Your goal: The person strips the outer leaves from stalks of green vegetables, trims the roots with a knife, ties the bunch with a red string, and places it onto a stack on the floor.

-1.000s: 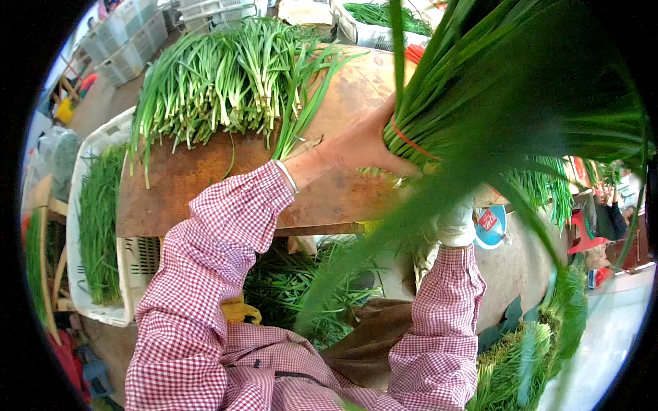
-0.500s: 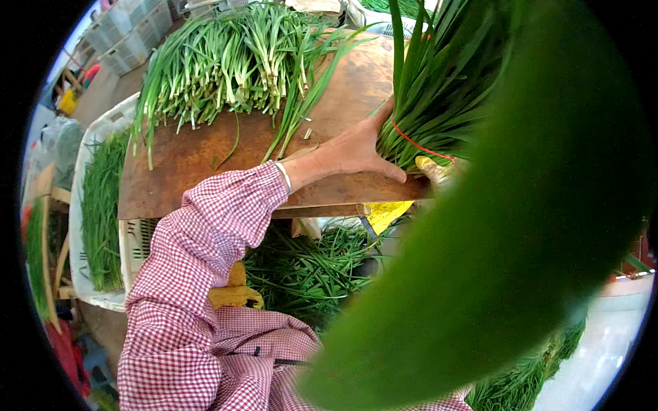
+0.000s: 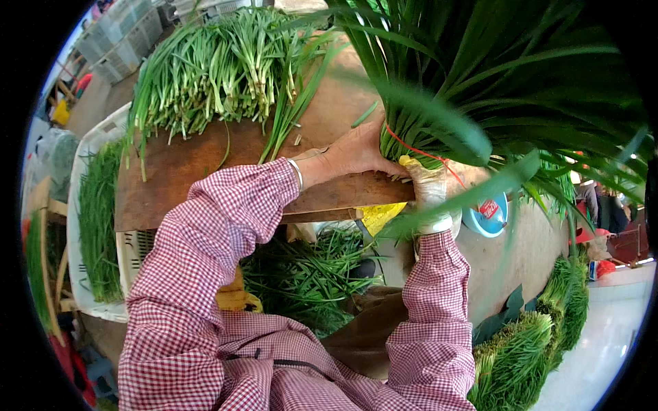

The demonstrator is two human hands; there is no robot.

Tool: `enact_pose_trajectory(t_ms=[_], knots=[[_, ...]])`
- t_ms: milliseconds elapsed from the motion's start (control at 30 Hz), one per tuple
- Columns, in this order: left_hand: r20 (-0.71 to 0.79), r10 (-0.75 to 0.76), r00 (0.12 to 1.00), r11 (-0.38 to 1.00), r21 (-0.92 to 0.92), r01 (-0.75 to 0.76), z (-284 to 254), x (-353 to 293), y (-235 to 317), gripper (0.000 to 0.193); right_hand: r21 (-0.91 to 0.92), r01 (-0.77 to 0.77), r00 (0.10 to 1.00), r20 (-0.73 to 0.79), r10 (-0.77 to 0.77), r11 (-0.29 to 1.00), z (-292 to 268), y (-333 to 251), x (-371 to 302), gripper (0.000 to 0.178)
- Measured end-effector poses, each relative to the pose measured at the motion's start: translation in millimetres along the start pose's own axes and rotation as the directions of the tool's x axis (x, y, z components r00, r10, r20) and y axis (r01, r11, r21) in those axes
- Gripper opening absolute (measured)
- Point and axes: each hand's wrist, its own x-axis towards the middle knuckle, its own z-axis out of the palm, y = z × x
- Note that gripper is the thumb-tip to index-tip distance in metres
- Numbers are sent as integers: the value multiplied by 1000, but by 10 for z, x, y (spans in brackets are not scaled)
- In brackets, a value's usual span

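Observation:
A large bunch of garlic chives (image 3: 418,137) stands tilted over the board's right end, its long dark leaves fanning up and right. My left hand (image 3: 356,152) is closed around its lower stems from the left, thumb along the near side. A thin red band (image 3: 411,145) crosses the stems just above; its right part stretches out past my other hand. With a whitish, yellow-tipped covering, my right hand (image 3: 426,181) grips the stem base from the right; its fingers behind the bunch are hidden. A pile of loose chives (image 3: 226,75) lies on the wooden board (image 3: 185,161).
White crates (image 3: 103,147) with chives stand left of the board. Below its edge lie more loose chives (image 3: 301,274) and a yellow bag (image 3: 380,218). A blue basin (image 3: 488,218) sits on the floor at right, with tied chive bundles (image 3: 524,353) nearer me.
The bunch has swung up and away to the right, and its blurred leaves no longer cover my right arm. The red band now reaches further right. My left hand keeps its hold.

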Motion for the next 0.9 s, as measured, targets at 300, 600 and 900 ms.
enact_pose_trajectory(t_ms=[300,600,900], knots=[[-117,-29,993,982,181,50,19,3,-209,87,-334,-41,999,1,44,942,165,-136,-33,25],[-56,-15,998,999,35,17,-375,38,433,112,-301,-55,995,62,78,952,73,-488,-38,45],[-97,130,987,950,-273,-152,-405,156,789,121,-161,207,978,-2,-210,965,-100,-634,-20,39]])
